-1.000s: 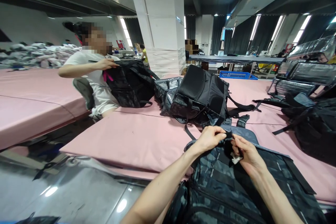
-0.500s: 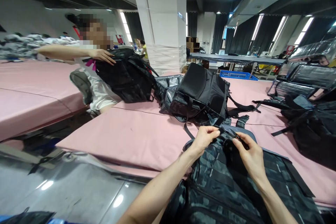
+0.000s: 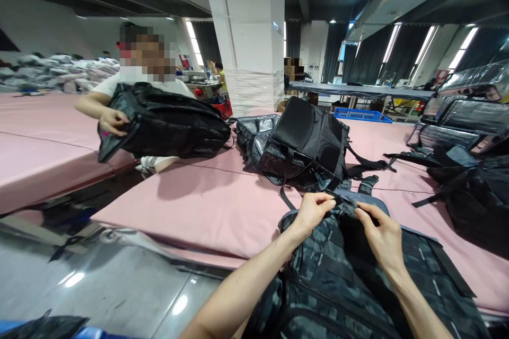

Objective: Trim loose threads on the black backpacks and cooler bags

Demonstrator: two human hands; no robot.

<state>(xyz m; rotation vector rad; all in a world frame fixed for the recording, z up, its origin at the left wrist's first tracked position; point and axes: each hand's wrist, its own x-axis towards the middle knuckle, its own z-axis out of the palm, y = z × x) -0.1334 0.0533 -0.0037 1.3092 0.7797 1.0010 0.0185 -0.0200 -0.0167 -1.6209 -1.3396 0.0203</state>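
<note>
A dark camouflage backpack [image 3: 358,280] lies in front of me on the pink-covered table [image 3: 222,217], its top end pointing away. My left hand [image 3: 314,213] pinches a black strap [image 3: 337,198] at the top of this backpack between thumb and fingers. Close beside it, my right hand [image 3: 382,235] is closed on the same strap area, thumb against fingertips. Whether a buckle sits between the hands is too small and dark to tell.
Just beyond my hands stands a black backpack [image 3: 302,132] next to an open silver-lined bag [image 3: 256,126]. Across the table a co-worker [image 3: 107,95] handles another black backpack [image 3: 175,122]. More black bags [image 3: 477,196] lie at the right; a blue crate [image 3: 363,115] sits behind.
The co-worker's backpack has tipped over toward the left, and the co-worker's hand has moved down onto its end. My two hands have hardly moved at the strap.
</note>
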